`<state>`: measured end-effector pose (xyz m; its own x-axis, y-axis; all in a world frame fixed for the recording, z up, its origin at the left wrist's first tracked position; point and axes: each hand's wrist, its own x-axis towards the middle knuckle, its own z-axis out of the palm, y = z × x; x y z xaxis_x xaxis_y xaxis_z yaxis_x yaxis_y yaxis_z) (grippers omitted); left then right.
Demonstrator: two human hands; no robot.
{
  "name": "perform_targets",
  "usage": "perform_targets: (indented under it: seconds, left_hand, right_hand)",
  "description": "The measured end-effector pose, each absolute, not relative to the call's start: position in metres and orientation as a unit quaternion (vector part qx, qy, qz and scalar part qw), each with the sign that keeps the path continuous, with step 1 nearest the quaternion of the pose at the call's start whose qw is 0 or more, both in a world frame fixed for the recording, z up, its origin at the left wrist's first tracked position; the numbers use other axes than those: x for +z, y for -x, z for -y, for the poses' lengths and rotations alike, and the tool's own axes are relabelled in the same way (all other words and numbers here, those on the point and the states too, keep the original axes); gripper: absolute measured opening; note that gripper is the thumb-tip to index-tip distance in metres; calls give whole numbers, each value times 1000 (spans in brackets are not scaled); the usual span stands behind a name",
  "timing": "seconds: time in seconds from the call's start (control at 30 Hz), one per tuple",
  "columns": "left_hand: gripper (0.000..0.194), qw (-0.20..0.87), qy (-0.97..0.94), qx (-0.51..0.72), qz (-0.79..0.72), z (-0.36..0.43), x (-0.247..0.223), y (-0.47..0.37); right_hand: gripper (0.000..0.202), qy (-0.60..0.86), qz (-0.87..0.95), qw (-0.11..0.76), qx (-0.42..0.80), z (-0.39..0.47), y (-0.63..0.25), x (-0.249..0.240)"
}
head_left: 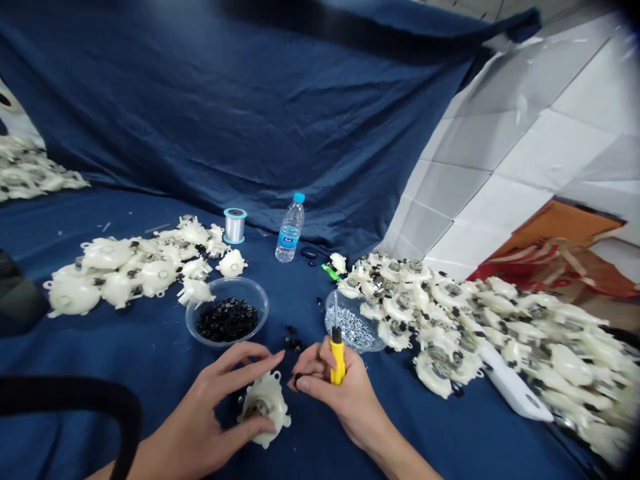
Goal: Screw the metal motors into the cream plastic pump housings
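My left hand is closed around a cream-white plastic housing with small lugs on its rim, thumb at the near side and fingers over the top. In my right hand a screwdriver with a yellow handle is tucked between the fingers, its shaft pointing up and away. The thumb and index fingertips of that hand pinch a small black part, mostly hidden, just right of the housing. Beyond my hands lie a clear bowl of small black parts and a clear bowl of silver screws.
Piles of similar white housings lie to the left and right. A water bottle and a wire spool stand at the back. A white handled tool rests by the right pile. Loose black parts dot the blue cloth.
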<state>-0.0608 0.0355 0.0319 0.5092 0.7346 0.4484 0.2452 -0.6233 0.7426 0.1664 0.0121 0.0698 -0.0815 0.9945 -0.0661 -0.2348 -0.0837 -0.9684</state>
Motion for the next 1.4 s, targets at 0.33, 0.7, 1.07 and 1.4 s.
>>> perform_targets:
  seconds: [0.33,0.7,1.07,1.4]
  left_hand:
    - [82,270,-849,256,-375,-37,12,77]
    - [84,155,-917,252,-266,-59,23,77]
    - [66,151,-909,279,-269,-52,13,79]
    - [66,136,-905,314,-253,-56,12,76]
  right_hand:
    - [58,438,410,553,578,-12,-173,53]
    - [45,412,404,551,603,-7,-165,37]
    - [31,484,424,497,582,-7,-166,36]
    - [16,552,487,391,553,-9,-172,37]
